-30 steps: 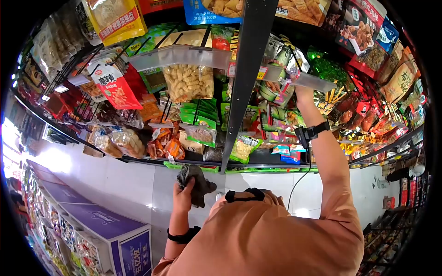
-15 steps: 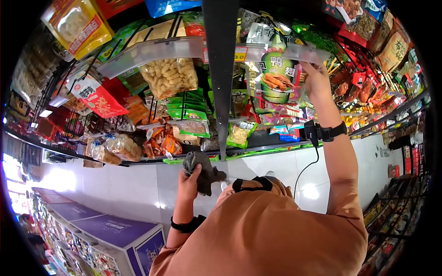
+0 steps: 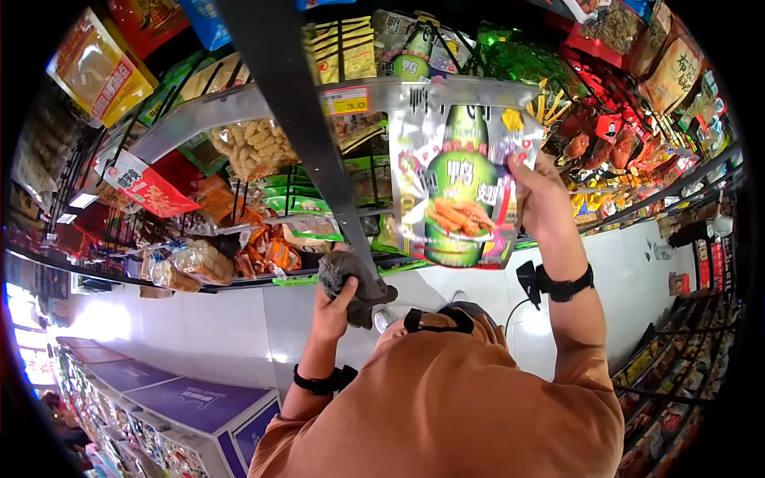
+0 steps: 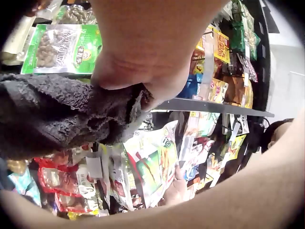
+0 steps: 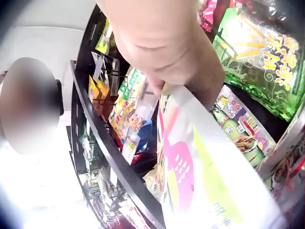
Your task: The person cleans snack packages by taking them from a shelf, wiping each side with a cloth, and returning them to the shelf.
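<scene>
My right hand (image 3: 546, 199) pinches the right edge of a shiny silver snack bag (image 3: 458, 179), its front printed with a green bottle and a plate of food. The bag hangs upright in front of the shelf, its face toward the head camera. In the right wrist view the bag's white and pink side (image 5: 186, 157) comes down from the fingers. Lower and to the left, my left hand (image 3: 331, 312) grips a bunched dark grey cloth (image 3: 351, 279), thumb on top. That fuzzy cloth (image 4: 57, 112) fills the left of the left wrist view.
A dark upright post (image 3: 299, 103) divides the racks. Clear plastic label strips (image 3: 466, 93) run along the hooks. Bagged peanuts (image 3: 253, 147) and other packets hang on both sides. A purple display box (image 3: 191, 398) stands on the floor at the lower left.
The silver bag has come out from the rack toward me in my right hand, and its whole front now shows. My left hand keeps hold of the cloth. The head view has shifted right.
</scene>
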The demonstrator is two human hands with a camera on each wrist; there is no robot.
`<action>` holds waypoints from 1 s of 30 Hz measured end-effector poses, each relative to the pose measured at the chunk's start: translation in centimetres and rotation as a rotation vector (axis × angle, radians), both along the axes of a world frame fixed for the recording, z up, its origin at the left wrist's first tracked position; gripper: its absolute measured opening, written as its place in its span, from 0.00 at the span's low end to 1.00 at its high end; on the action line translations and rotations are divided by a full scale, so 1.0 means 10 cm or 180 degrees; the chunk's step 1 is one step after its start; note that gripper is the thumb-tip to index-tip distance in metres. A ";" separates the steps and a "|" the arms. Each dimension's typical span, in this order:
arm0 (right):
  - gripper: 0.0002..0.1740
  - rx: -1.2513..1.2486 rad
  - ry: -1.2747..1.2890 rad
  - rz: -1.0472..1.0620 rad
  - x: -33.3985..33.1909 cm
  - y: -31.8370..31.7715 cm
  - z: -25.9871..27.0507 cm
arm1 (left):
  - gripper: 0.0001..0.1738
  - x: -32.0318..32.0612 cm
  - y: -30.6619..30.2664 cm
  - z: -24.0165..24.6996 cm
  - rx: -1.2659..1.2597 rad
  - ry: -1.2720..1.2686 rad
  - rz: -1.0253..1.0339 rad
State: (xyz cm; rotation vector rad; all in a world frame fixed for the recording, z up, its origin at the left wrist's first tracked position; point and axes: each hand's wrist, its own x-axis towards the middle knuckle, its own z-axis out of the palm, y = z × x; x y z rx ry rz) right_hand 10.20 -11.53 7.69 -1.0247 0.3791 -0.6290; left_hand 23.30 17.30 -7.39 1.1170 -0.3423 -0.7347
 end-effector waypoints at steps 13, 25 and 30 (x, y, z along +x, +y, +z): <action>0.08 -0.3327 -0.0232 0.0212 -0.97 0.16 -0.27 | 0.48 -0.90 -1.19 1.06 -0.1322 -0.0635 0.0463; 0.56 -0.3971 -0.0997 0.1374 -1.38 -0.77 -0.58 | 0.53 -1.86 -2.43 1.01 -0.1206 -0.1955 -0.0234; 0.55 -0.4093 -0.1065 0.1772 -1.54 -1.02 -0.62 | 0.54 -2.00 -2.71 1.20 -0.1373 -0.1706 0.0069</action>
